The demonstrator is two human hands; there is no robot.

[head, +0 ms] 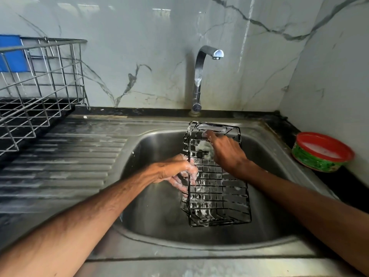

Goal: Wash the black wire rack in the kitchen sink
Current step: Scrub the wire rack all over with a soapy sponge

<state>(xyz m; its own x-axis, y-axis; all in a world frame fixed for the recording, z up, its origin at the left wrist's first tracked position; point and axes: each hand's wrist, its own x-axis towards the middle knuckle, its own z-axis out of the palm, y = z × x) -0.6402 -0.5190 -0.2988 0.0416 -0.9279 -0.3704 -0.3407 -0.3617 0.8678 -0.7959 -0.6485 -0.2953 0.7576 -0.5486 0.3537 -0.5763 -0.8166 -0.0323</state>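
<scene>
A black wire rack [217, 198], box-shaped and flecked with soap foam, stands tilted in the steel sink [159, 222], its far end leaning on the sink's back rim. My left hand [175, 172] grips the rack's left side, its soapy fingers curled round the wires. My right hand [225, 150] reaches into the rack's upper part and holds a foamy white scrubber [204, 147] against the wires.
A chrome tap [201, 76] stands behind the sink with no water running. A ribbed steel drainboard [65, 156] lies to the left, with a silver wire dish rack [40, 82] at its far end. A red-rimmed green tub of soap [321, 152] sits on the right counter.
</scene>
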